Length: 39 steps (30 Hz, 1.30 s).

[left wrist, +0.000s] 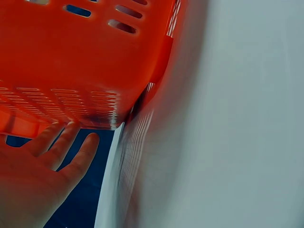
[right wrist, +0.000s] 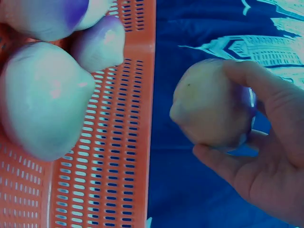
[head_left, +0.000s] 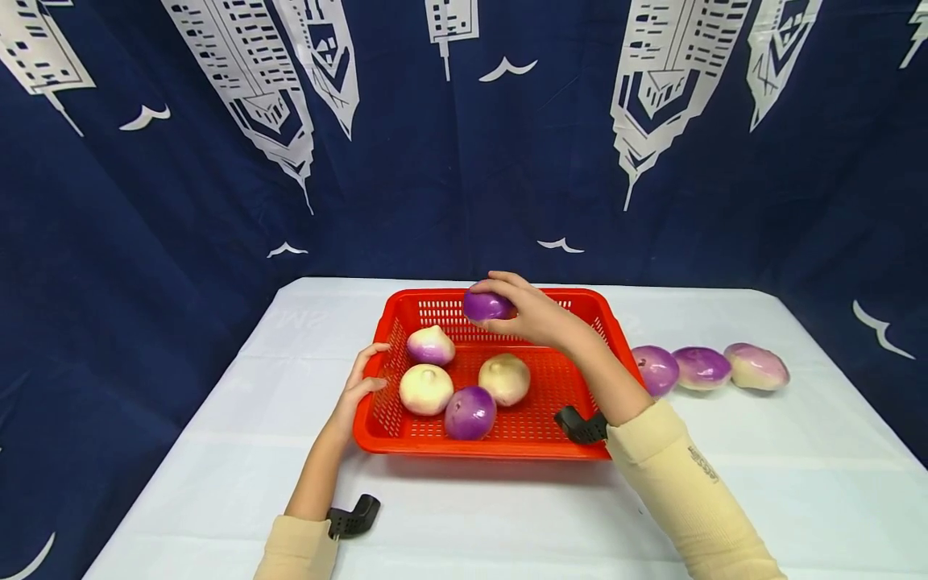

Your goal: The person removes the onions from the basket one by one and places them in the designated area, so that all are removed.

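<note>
A purple-and-cream turnip (head_left: 486, 307) is held in my right hand (head_left: 532, 312), thumb and fingers around its sides, above the far rim of the red plastic basket (head_left: 500, 451). The right wrist view shows the pale, pointed end of this turnip (right wrist: 209, 104) facing the camera. My left hand (head_left: 360, 383) holds the basket's left rim, its thumb over the edge; in the left wrist view, fingers (left wrist: 61, 145) reach against the outer wall. Inside the basket lie several turnips: a cream one (head_left: 425, 390), another cream one (head_left: 504, 379), a purple one (head_left: 470, 413) and a two-toned one (head_left: 431, 345).
Three more turnips, including a pale purple one (head_left: 756, 366), lie in a row on the white table (head_left: 761, 483) right of the basket, the nearest partly behind the rim. A navy cloth (head_left: 464, 177) with white buildings hangs behind. Black wrist mounts (head_left: 355, 516) sit on both forearms.
</note>
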Each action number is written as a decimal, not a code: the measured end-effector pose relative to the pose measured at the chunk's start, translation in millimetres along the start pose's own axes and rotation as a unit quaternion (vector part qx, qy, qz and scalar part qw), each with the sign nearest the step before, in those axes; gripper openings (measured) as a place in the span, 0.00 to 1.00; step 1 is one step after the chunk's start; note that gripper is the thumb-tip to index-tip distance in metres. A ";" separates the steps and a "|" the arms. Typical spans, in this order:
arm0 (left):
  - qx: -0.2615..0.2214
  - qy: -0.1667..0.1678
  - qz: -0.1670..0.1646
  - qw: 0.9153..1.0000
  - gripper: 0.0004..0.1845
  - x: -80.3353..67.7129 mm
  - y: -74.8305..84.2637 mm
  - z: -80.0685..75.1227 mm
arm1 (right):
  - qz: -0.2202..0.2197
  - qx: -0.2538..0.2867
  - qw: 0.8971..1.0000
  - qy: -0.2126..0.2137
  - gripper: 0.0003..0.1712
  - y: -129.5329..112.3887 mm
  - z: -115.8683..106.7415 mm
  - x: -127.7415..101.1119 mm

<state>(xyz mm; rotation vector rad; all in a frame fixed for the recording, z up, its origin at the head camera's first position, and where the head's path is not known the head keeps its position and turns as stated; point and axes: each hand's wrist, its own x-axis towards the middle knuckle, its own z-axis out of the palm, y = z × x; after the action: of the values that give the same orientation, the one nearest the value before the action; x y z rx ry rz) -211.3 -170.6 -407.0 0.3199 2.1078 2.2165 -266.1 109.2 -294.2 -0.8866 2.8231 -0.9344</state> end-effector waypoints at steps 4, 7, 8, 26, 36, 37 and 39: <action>0.002 0.000 0.003 1.000 0.29 -0.7 -0.4 0.4 | -0.012 0.033 0.998 0.056 0.31 -1.6 -4.5 -5.3; 0.002 -0.001 0.002 1.000 0.28 -0.9 -0.2 0.2 | -0.025 0.048 0.994 0.097 0.31 -2.0 -9.2 -10.2; 0.001 -0.002 0.002 1.000 0.29 -1.0 -0.1 0.1 | -0.028 0.051 0.992 0.108 0.31 -2.1 -10.9 -12.0; -0.010 -0.005 0.003 1.000 0.29 -1.1 -0.8 0.3 | -0.023 0.099 0.978 0.184 0.32 -1.0 -26.5 -53.7; -0.008 -0.004 -0.003 1.000 0.29 -0.4 0.8 0.0 | -0.017 0.100 0.969 0.226 0.31 -4.0 -32.5 -85.8; -0.007 -0.004 -0.002 1.000 0.30 -0.4 0.8 0.1 | -0.014 0.100 0.968 0.231 0.31 -3.6 -32.7 -89.0; -0.010 -0.003 -0.002 1.000 0.30 -0.5 0.9 0.5 | -0.006 0.098 0.966 0.239 0.31 -2.4 -33.1 -95.2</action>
<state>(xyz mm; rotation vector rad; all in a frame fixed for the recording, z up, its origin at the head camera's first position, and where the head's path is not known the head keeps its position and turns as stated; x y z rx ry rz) -210.7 -170.3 -406.2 0.3203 2.0813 2.2306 -192.2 176.0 -278.8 -0.7359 3.0188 -1.5884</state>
